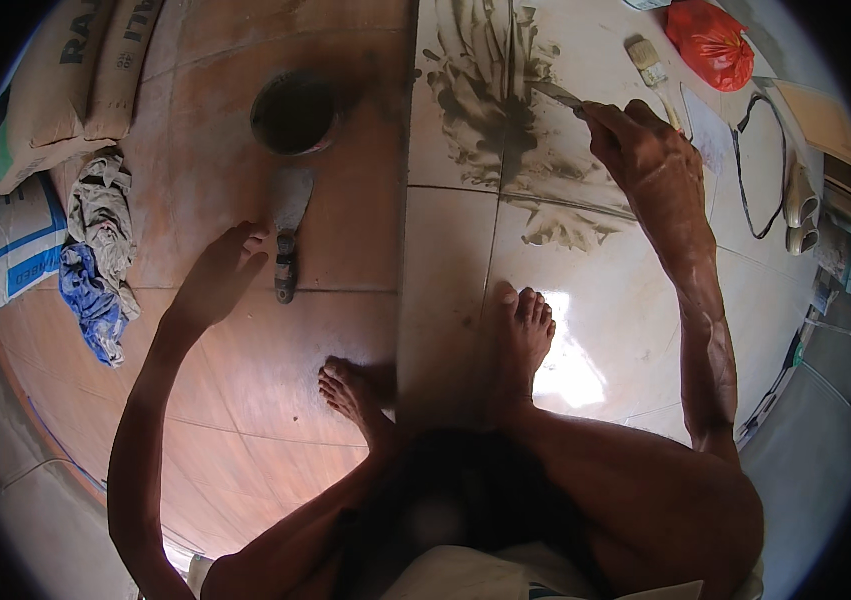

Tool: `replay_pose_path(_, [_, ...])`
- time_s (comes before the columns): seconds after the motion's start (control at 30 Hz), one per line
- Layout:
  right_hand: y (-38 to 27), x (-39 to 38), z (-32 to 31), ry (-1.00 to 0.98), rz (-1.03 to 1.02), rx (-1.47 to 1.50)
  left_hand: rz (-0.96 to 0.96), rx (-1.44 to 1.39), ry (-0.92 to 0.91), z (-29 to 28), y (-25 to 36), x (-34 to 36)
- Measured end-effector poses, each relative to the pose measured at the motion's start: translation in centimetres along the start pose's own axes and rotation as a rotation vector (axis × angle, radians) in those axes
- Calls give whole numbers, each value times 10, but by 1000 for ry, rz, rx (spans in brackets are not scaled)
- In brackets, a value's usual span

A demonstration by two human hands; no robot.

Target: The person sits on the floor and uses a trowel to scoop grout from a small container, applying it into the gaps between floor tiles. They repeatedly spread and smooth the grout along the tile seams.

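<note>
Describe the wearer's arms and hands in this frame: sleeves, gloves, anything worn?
Both forearms are bare to as far up as the frame shows: no sleeves, no gloves. The left hand and the right hand show no watch, ring or wristband that I can make out. The right arm looks sinewy, with raised veins. The feet are bare too.

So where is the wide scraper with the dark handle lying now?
In the head view, the scraper lies on the brownish floor tiles at the person's left, just below the round dark bucket and right beside the fingertips of the left hand.
</note>
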State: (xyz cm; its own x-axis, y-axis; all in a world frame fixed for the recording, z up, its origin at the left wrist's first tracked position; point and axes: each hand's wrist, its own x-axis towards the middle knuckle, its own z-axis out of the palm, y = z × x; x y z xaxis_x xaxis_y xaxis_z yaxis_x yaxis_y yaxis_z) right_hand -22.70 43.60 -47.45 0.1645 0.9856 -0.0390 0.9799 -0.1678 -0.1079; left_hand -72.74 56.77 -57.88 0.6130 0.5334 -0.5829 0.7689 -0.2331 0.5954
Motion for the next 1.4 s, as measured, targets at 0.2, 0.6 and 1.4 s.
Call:
replay_pose_path(0.2, [-42,-46,20,-176,-101,-221,40,23,25,0,0,10])
replay_pose_path(0.6, [-64,-62,18,-201,-91,-289,22,34,20,5,-5,5])
replay_pose_path(1.4, [-48,-77,12,-159,-60,-121,-22,77,-9,3,-2,-3])
